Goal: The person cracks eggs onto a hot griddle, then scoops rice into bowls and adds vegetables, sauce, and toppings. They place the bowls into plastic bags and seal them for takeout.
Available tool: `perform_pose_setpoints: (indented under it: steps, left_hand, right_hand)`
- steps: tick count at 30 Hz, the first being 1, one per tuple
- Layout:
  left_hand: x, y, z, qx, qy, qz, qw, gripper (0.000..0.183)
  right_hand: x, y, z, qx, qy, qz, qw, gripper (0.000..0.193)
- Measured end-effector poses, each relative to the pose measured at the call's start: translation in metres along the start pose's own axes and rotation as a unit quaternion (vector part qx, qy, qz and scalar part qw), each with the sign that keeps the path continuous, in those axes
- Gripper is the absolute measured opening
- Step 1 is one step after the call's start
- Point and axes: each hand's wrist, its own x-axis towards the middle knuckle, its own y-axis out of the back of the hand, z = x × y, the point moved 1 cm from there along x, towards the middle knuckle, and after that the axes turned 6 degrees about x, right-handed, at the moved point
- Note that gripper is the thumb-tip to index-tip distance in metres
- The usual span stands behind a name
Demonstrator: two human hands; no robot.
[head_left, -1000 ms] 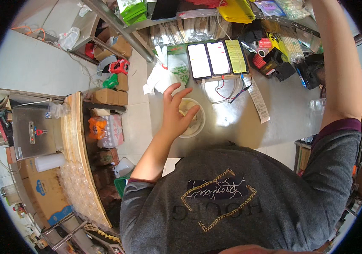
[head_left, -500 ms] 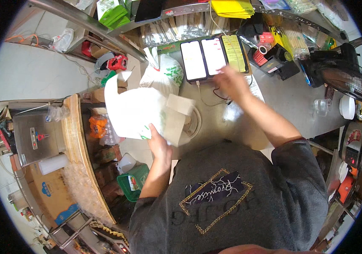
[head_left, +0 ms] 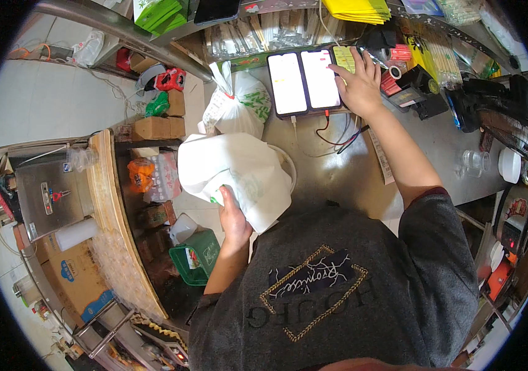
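My left hand (head_left: 235,224) is closed on the near edge of a white plastic bag (head_left: 227,164), its thumb lying on top. The bag hangs loose and crumpled over the front of the metal counter. My right hand (head_left: 363,86) reaches out with its fingers spread, its index finger at the lit screen of the middle phone (head_left: 321,89). Beside that stands the left phone (head_left: 288,83), also lit. The right phone (head_left: 342,55) shows a yellowish screen, partly hidden behind my fingers. A knotted white bag with green print (head_left: 239,102) sits left of the phones.
Charging cables (head_left: 338,139) trail over the metal counter (head_left: 363,179). Clear cups (head_left: 476,162) and a black fan (head_left: 517,117) are at the right. Wrapped utensils (head_left: 264,37) line the back. A green bin (head_left: 197,260) stands on the floor at the left.
My right hand has gone from blurred motion below the phones to spread fingers over the middle and right ones. The bag in my left hand has swung down and right, covering the pale card-like flap.
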Motion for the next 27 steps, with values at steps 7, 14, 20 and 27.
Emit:
perform_pose_setpoints:
  steps: [7, 14, 20, 27]
  left_hand:
    - [-0.004, -0.003, -0.003, 0.090, -0.002, -0.022, 0.996, 0.049]
    - [-0.002, 0.028, -0.009, 0.259, 0.008, -0.009, 0.966, 0.038]
    - [0.011, 0.053, -0.024, 0.235, -0.163, 0.067, 0.956, 0.023]
    - [-0.038, 0.003, -0.017, 0.394, -0.487, 0.048, 0.778, 0.046]
  right_hand:
    - [-0.057, 0.037, -0.076, 0.463, -0.006, -0.127, 0.877, 0.025]
    - [-0.136, 0.019, -0.121, 0.607, -0.236, -0.337, 0.680, 0.022]
    - [-0.153, 0.012, -0.114, 0.581, -0.172, -0.264, 0.750, 0.021]
    - [-0.174, 0.023, -0.121, 0.587, -0.180, -0.268, 0.742, 0.024]
